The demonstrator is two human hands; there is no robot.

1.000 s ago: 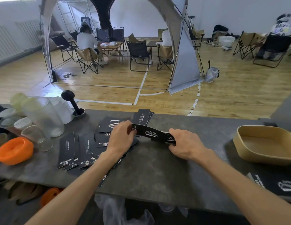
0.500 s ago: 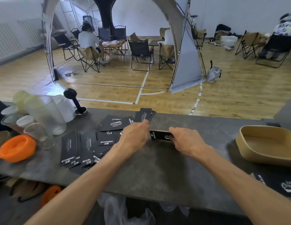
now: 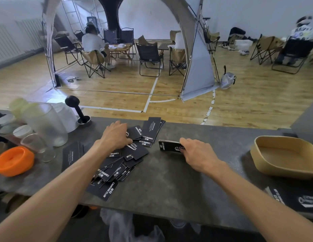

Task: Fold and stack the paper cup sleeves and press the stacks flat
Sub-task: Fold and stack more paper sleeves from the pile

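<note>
At the near edge of the dark table (image 3: 169, 186), two bare forearms reach in over the surface. A loose heap of black paper cup sleeves (image 3: 115, 170), printed "CAMPING CLUB" in white, spreads from near that edge toward the middle of the table. More printed black sleeves (image 3: 302, 199) lie at the near right corner. The left hand (image 3: 115, 135) rests palm down on the far part of the heap, its fingers relaxed over the sleeves and its grip closed on nothing that can be seen. Just right of the heap, apart from it, the right hand (image 3: 197, 154) pinches a small folded stack of sleeves (image 3: 169, 146) lying flat on the table, thumb and fingers clamped on its right end. A tan tray (image 3: 267, 165) sits toward the right edge; an orange bowl (image 3: 14, 161) and clear plastic cups (image 3: 45, 126) crowd the left edge. A black tamper (image 3: 78, 110) stands at the far edge.
</note>
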